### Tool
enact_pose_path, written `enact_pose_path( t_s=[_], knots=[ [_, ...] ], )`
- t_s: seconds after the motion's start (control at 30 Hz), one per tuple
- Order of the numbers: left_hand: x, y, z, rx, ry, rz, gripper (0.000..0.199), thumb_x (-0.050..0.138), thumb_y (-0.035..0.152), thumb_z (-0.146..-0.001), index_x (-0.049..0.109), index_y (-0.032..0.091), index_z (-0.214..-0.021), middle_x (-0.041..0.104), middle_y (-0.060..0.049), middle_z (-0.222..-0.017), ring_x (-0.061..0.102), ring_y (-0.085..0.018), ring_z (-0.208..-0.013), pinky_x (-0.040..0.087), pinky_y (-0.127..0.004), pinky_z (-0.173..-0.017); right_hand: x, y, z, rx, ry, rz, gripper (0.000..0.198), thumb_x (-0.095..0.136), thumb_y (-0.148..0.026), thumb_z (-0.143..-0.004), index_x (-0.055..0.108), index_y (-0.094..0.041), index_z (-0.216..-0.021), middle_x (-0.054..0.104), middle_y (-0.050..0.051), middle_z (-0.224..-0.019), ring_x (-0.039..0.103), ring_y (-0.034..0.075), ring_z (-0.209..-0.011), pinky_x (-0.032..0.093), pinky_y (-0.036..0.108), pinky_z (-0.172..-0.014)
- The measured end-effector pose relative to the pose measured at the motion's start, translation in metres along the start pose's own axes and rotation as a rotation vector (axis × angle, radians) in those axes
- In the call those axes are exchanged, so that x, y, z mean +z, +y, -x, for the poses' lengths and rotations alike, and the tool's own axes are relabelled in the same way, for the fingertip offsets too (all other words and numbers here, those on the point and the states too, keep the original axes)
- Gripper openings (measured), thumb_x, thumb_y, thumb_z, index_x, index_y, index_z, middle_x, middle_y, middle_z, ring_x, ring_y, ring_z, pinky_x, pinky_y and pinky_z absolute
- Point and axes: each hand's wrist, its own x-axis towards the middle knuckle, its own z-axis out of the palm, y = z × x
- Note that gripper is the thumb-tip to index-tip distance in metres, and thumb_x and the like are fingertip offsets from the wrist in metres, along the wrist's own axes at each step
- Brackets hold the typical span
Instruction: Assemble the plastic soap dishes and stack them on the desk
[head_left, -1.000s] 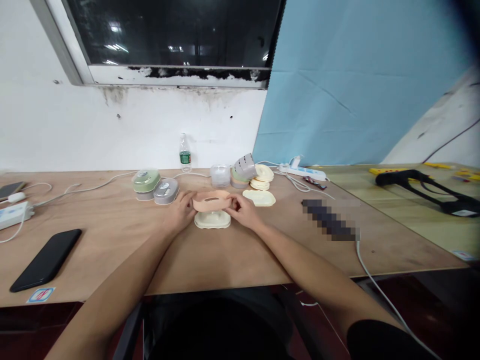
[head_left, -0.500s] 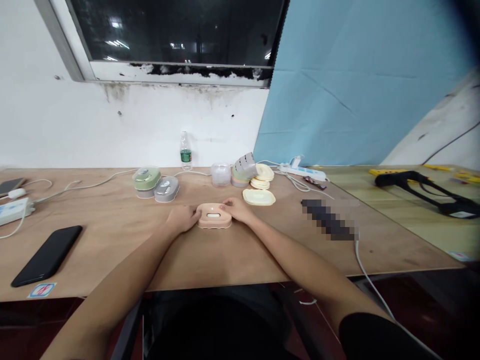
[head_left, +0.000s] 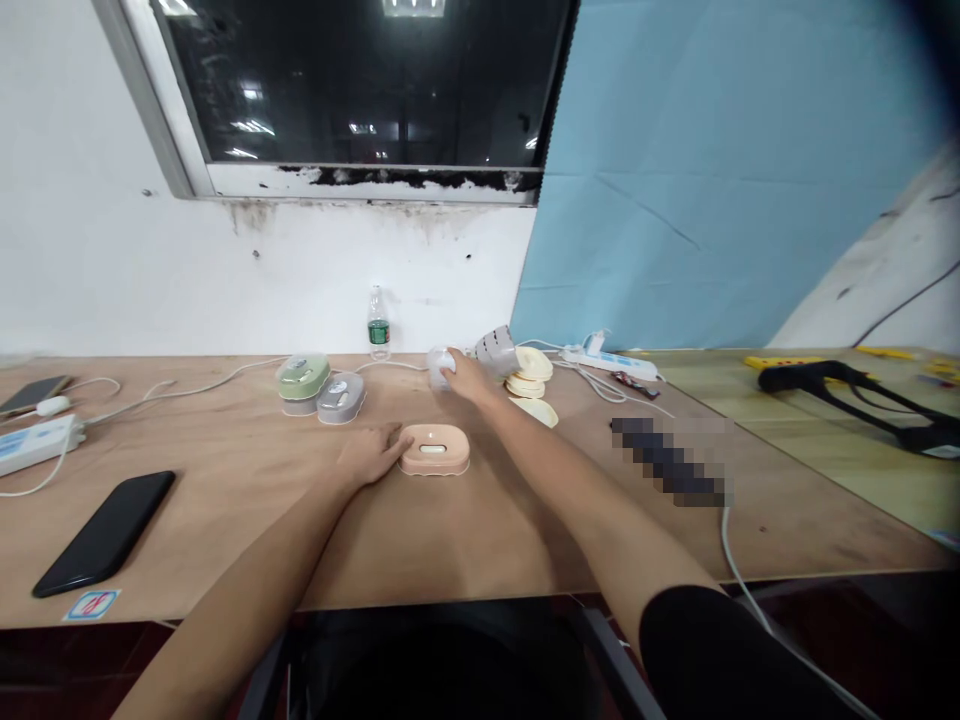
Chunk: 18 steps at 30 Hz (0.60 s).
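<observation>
The person's left hand (head_left: 371, 456), fingers loose, touches the peach box (head_left: 435, 462); beyond that box, the right hand (head_left: 469, 379) touches a clear container (head_left: 436, 372), its grip unclear.

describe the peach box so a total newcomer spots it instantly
Find the brown table below the dark window. Around its middle, touched by the left hand, sits the low, rounded peach box. Its peach top with a pale oblong slot sets it apart from the green-topped box and gray box behind it to the left.
</observation>
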Motion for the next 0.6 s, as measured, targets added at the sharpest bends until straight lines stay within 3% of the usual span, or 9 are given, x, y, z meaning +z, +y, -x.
enact_pose_path(
  t_s=[0.07,0.17,0.27,0.33,0.47,0.6],
  knots=[
    [0.0,-0.001,0.0,0.024,-0.01,0.011,0.061,0.032,0.064,-0.09,0.058,0.021,-0.125,0.068,-0.011,-0.113,0.064,-0.028,-0.102,0.046,-0.034,-0.083,0.003,0.001,-0.007,0.027,-0.02,0.01,0.031,0.054,-0.031,-0.087,0.06,-0.018,-0.115,0.068,0.012,-0.102,0.06,0.024,-0.097,0.042,0.031,-0.081],
    [0.0,-0.002,-0.001,0.022,-0.001,0.004,0.063,0.032,0.064,-0.09,0.057,0.02,-0.126,0.069,-0.011,-0.108,0.064,-0.027,-0.099,0.046,-0.034,-0.082,0.001,0.0,-0.005,0.051,0.059,-0.042,0.017,0.059,-0.028,-0.084,0.062,-0.02,-0.098,0.067,0.007,-0.09,0.059,0.02,-0.088,0.04,0.027,-0.076],
    [0.001,-0.003,-0.003,-0.021,0.064,0.014,0.067,0.034,0.065,-0.089,0.05,0.017,-0.133,0.07,-0.01,-0.095,0.066,-0.026,-0.09,0.047,-0.034,-0.077,-0.006,-0.005,0.014,0.022,0.172,-0.19,0.021,0.062,-0.037,-0.081,0.059,-0.02,-0.094,0.062,0.001,-0.076,0.055,0.017,-0.075,0.038,0.025,-0.068],
    [0.001,-0.005,-0.005,-0.028,0.184,0.058,0.07,0.04,0.064,-0.088,0.039,0.017,-0.141,0.068,-0.009,-0.097,0.065,-0.024,-0.086,0.047,-0.033,-0.076,-0.011,-0.009,0.033,-0.036,0.186,-0.339,0.027,0.061,-0.045,-0.08,0.056,-0.02,-0.09,0.057,-0.001,-0.069,0.052,0.015,-0.068,0.037,0.024,-0.064],
    [0.0,-0.003,-0.005,0.027,0.422,0.166,0.074,0.042,0.056,-0.091,0.019,0.017,-0.15,0.06,-0.012,-0.123,0.062,-0.018,-0.078,0.048,-0.032,-0.079,-0.016,-0.012,0.078,-0.118,0.025,-0.665,0.038,0.054,-0.057,-0.081,0.053,-0.02,-0.088,0.052,-0.003,-0.067,0.049,0.013,-0.062,0.038,0.023,-0.059],
    [-0.004,0.007,0.0,0.097,0.392,0.222,0.063,0.037,0.049,-0.095,0.028,0.017,-0.148,0.067,-0.008,-0.104,0.063,-0.018,-0.08,0.048,-0.031,-0.079,-0.018,-0.011,0.109,-0.04,-0.138,-0.794,0.045,0.05,-0.064,-0.081,0.054,-0.019,-0.086,0.052,-0.004,-0.061,0.049,0.013,-0.056,0.038,0.024,-0.055]
  ],
)
